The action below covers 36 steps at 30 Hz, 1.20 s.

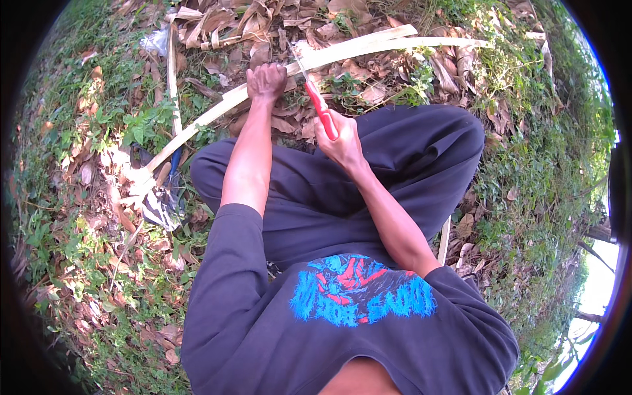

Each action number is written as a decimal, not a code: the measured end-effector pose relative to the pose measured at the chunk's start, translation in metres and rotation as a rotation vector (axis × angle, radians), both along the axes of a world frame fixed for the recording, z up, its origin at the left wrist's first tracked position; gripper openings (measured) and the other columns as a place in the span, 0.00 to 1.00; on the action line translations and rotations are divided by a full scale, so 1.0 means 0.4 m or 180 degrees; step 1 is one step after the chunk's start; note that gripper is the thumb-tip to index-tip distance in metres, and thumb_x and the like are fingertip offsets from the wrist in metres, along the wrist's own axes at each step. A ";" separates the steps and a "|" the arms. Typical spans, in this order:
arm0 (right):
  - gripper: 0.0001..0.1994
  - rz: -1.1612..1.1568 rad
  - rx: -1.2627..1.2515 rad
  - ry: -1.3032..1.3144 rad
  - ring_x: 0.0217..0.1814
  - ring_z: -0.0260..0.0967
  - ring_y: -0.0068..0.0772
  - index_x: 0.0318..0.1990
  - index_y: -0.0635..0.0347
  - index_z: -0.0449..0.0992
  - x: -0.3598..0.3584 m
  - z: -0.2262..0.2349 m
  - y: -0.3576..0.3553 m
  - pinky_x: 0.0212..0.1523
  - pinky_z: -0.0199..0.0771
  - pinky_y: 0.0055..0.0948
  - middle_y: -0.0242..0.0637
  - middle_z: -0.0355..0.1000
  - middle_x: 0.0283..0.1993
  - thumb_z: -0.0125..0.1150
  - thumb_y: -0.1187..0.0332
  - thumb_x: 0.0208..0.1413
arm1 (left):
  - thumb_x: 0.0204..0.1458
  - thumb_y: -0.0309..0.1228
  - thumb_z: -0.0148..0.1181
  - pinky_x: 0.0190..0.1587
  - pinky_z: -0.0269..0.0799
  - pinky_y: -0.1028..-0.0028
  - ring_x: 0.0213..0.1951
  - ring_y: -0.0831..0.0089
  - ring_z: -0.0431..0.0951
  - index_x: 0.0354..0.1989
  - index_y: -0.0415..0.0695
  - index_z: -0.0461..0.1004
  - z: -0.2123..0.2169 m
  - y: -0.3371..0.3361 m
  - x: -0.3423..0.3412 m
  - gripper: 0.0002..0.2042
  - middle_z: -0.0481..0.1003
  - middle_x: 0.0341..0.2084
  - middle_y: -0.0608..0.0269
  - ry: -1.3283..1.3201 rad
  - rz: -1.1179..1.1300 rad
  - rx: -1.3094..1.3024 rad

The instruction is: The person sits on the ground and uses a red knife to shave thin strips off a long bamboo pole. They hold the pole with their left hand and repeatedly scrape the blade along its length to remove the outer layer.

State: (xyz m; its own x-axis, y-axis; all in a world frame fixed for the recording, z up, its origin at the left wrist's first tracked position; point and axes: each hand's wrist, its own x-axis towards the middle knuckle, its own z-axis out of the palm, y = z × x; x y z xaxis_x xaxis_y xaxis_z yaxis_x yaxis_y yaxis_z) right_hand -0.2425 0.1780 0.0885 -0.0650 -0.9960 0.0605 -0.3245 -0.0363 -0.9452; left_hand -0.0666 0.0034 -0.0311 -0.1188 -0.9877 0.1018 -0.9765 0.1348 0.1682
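Note:
Two long pale wooden strips [368, 46] lie one against the other ahead of my crossed legs, slanting from lower left to upper right. My left hand [266, 82] is closed round them near their middle, knuckles up. In my right hand [340, 139] is a hand saw with a red handle [318, 105]. Its thin blade crosses the strips just right of my left fist, pointing away from me. The blade's far end is hard to make out against the leaves, and how deep it sits in the wood cannot be seen.
Dry leaves [224, 23] and green plants cover the ground. At the left are a thin upright-lying pale stick [172, 79], a clear plastic wrapper [155, 42], a blue-handled object [176, 160] and a dark crumpled bag [161, 207]. Another pale stick [445, 240] shows behind my right knee.

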 end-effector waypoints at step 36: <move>0.07 -0.0256 0.0141 0.0132 0.28 0.74 0.60 0.32 0.65 0.75 0.000 -0.018 -0.063 0.31 0.74 0.46 0.56 0.72 0.24 0.60 0.70 0.50 | 0.59 0.39 0.42 0.46 0.66 0.55 0.38 0.55 0.80 0.26 0.44 0.80 -0.049 -0.017 0.027 0.20 0.81 0.33 0.53 -0.0443 -0.0231 -0.0246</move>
State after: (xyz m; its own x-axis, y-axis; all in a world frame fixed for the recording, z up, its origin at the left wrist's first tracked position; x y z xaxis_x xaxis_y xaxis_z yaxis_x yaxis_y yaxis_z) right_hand -0.2424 0.1527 0.0815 -0.1431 -0.9895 0.0208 -0.3635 0.0330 -0.9310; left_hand -0.0559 -0.0032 -0.0506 -0.2077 -0.9659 0.1547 -0.9769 0.2130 0.0183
